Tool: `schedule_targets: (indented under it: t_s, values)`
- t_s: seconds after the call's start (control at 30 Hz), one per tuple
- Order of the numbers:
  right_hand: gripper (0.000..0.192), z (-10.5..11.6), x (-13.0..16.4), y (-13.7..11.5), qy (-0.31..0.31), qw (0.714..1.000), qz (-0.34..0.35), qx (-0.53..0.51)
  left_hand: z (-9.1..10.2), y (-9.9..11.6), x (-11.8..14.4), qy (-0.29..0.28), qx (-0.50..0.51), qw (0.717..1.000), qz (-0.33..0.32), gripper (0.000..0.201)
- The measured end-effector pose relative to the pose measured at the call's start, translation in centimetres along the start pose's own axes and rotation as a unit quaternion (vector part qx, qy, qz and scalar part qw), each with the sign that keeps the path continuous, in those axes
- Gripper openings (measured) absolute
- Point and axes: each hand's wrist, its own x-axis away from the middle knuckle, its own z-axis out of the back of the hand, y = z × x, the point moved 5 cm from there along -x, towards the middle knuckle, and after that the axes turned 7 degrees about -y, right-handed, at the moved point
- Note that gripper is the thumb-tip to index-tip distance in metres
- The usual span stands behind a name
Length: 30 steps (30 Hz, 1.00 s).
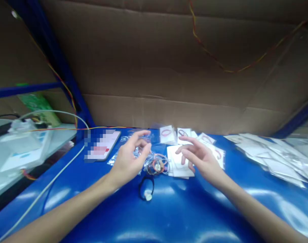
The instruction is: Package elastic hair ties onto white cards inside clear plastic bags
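Both forearms are reaching in from the bottom edge, nearest the viewer, and stretching over the glossy blue table (pixel 169 216), the largest thing below the big brown cardboard sheet (pixel 169 67) that is standing as a back wall. A red-and-yellow twisted wire (pixel 214 60) is draping across that cardboard. Off to the far right, a wide spread of clear plastic bags (pixel 275 158) is lying on the blue surface. At the left edge, a grey side shelf (pixel 22 148) is carrying wrapped goods, and a white cable (pixel 50 182) is trailing down from it across the table's corner. A phone (pixel 103 145), its screen blurred out, is lying flat just left of the left hand.

The left hand (pixel 130 160) is hovering above the table with its fingers curled loosely and spread apart, thumb raised, gripping nothing. The right hand (pixel 201 158) is hovering palm down, fingers parted and pointing left, also holding nothing; it is hanging over a stack of white cards (pixel 178 165). More small white cards with red loops (pixel 169 133) are lying behind, near the cardboard. Between the two hands, a tangle of coloured wire loops (pixel 157 164) is resting on the table, just beside the left fingertips. Nearer the viewer, a small black loop with a white connector (pixel 147 190) is lying alone.
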Motion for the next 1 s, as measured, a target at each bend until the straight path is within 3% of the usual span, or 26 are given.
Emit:
schedule_targets:
  t_s: [0.13,0.2,0.37,0.43,0.53,0.63,0.7,0.87,1.0]
  values:
    - [0.042,1.1,-0.2,-0.1,0.034,0.998,0.029,0.034,3.9,-1.8,-1.7,0.107,-0.082,0.99,0.05,0.041]
    - [0.039,1.4,-0.2,-0.2,0.041,0.997,0.037,0.046,5.4,-2.4,-2.3,0.123,-0.134,0.98,0.079,0.039]
    - [0.035,2.5,-0.6,-0.3,0.06,0.993,0.046,0.093,7.0,-4.5,-3.2,0.063,-0.239,0.955,0.162,0.052]
    - [0.031,3.6,-0.7,-0.4,0.085,0.978,0.07,0.179,6.8,-5.4,-3.3,0.02,-0.263,0.948,0.178,0.06]
    - [0.025,4.6,-0.9,-0.7,0.091,0.905,0.138,0.391,6.4,-6.3,-3.5,-0.029,-0.282,0.942,0.181,0.06]
    - [0.022,4.4,-1.3,-0.1,0.029,0.858,0.171,0.484,6.1,-6.7,-3.5,-0.03,-0.296,0.938,0.178,0.058]
    - [0.023,3.7,-1.8,0.4,-0.014,0.836,0.177,0.52,6.1,-6.6,-3.4,-0.015,-0.329,0.93,0.161,0.054]
    - [0.037,1.6,-4.6,0.8,-0.063,0.708,0.169,0.683,6.2,-4.8,-3.1,0.07,-0.387,0.917,0.066,0.045]
    - [0.049,0.6,-7.4,0.8,-0.109,0.687,0.174,0.697,5.4,-2.6,-2.5,0.095,-0.366,0.925,-0.021,0.036]
